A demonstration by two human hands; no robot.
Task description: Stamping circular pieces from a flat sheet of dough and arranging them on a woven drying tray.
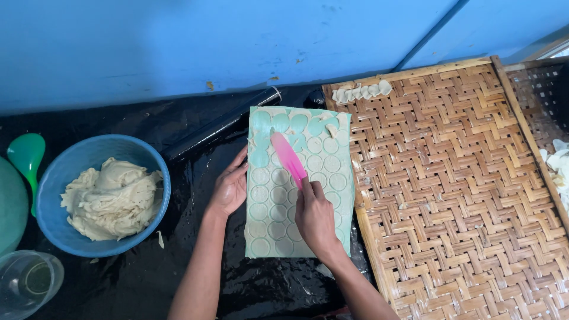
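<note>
Two bare hands work at the near middle of the view, both on a pale green stencil sheet [298, 178] that lies flat on black plastic covering the floor. Your right hand [316, 218] is closed around the handle of a pink spatula [288, 159]; that grip is tight and full. The blade runs away from your fist, up and slightly left, so its long axis slants across the sheet toward the far left corner. Your left hand [230, 188] lies open and flat, fingers spread, pressing the sheet's left edge and holding nothing. The sheet stretches lengthwise away from you, its round cut-outs mostly filled with pale dough; the ones beyond the blade tip look bare green. The right hand is the nearer one to those far circles.

To the left, well apart, a blue bowl [65, 237] holds a lump of cream dough [109, 198]. To the right, just beside the sheet, sits a woven bamboo tray [462, 195]. Farther off, at the tray's far left corner, rests a small row of dough discs [361, 91], and a blue wall [178, 47] closes the view.
</note>
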